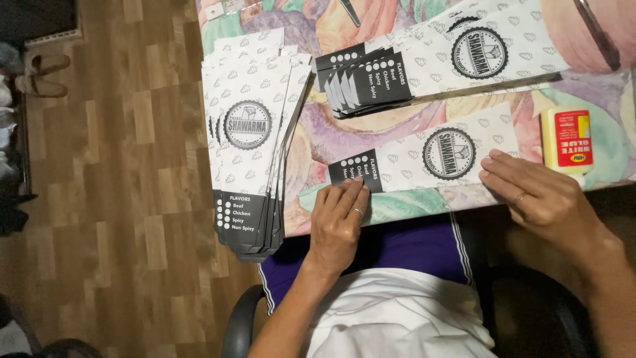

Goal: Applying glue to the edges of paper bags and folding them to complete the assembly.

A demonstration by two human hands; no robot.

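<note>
Both hands lie flat and spread, gripping nothing, on a printed paper sleeve at the bench edge, left hand on its dark end, right hand beside the glue bottle; seemingly pressing a seam, which calls for firm sliding pressure.

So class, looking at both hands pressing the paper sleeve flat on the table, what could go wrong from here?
1. The left hand and right hand press opposite ends of the paper sleeve; uneven pressure might crease it crooked.
2. The stack of sleeves overhangs the table edge and could slide off.
3. The glue bottle lies near the right hand; a nudge could roll it away.
</note>
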